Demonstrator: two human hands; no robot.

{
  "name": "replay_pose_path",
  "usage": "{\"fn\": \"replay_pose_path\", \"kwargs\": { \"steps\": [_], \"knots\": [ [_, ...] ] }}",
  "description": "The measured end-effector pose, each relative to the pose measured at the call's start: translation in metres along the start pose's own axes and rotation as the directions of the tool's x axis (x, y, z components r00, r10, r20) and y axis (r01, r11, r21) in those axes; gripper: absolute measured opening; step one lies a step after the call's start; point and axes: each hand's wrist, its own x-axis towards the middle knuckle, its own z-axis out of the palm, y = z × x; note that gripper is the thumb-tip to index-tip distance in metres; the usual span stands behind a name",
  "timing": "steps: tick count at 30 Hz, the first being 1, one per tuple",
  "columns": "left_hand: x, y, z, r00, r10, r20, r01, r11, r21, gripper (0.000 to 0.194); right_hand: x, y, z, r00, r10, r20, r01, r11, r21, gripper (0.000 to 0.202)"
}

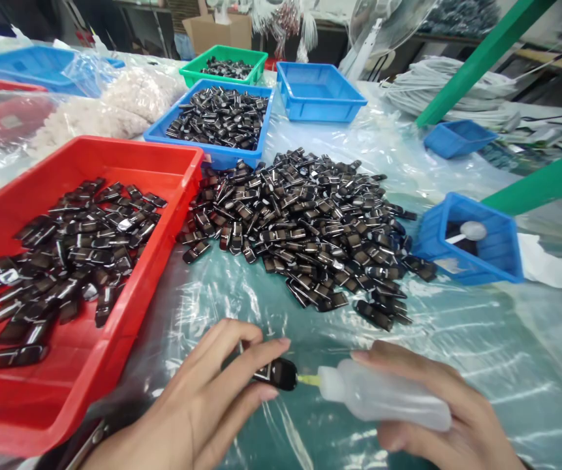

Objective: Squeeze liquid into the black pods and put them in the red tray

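Observation:
Between the fingers and thumb of my left hand [212, 395] is a small glossy black plastic part [283, 374], its rounded end pointing right. My right hand [437, 398] is wrapped round a translucent white squeeze bottle [383, 395], which lies nearly level. The bottle's thin yellow nozzle tip [309, 379] reaches the rounded end of the black part; whether it goes into it I cannot tell. Beyond my hands spreads a large heap of similar black parts [305, 222]. To the left, a red tray [138, 287] holds many more of them.
A blue bin [476, 261] with a small white scoop [473, 231] stands at the right, near green posts [549, 179]. Behind the heap are a filled blue tray [222, 154], a green tray [224, 51] and another blue tray [322, 108]. Plastic sheeting [476, 339] covers the table.

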Motion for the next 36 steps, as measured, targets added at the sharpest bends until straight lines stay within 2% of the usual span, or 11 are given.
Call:
{"fn": "replay_pose_path", "kwargs": {
  "steps": [5, 10, 25, 29, 32, 36],
  "knots": [
    [-0.0004, 0.0007, 0.0005, 0.999, -0.017, -0.040, 0.015, 0.999, -0.040, 0.031, 0.0087, -0.0058, -0.0017, 0.999, -0.040, -0.016, 0.040, 0.998, -0.056, 0.034],
    [-0.0012, -0.0006, 0.0005, 1.000, -0.006, -0.030, 0.005, 0.999, -0.050, 0.031, 0.0091, -0.0067, -0.0014, 0.999, -0.039, 0.021, 0.041, 0.995, -0.091, 0.031],
    [-0.0002, 0.0030, -0.0020, 1.000, -0.005, -0.019, 0.004, 0.999, -0.042, 0.029, 0.0046, -0.0079, -0.0010, 0.998, -0.022, -0.057, 0.014, 0.991, -0.135, 0.032],
    [-0.0030, 0.0014, -0.0014, 1.000, -0.001, -0.017, 0.000, 0.999, -0.045, 0.028, 0.0016, -0.0057, 0.0013, 0.997, 0.018, -0.072, -0.023, 0.997, -0.068, 0.037],
    [-0.0046, -0.0007, 0.0013, 0.998, -0.034, -0.052, 0.030, 0.997, -0.067, 0.032, 0.0022, -0.0047, 0.0027, 0.991, 0.112, -0.071, -0.108, 0.993, 0.053, 0.038],
    [-0.0053, -0.0021, 0.0040, 0.962, -0.178, -0.207, 0.147, 0.977, -0.156, 0.034, 0.0096, -0.0042, 0.0040, 0.972, 0.229, -0.052, -0.216, 0.959, 0.185, 0.031]
  ]
}}
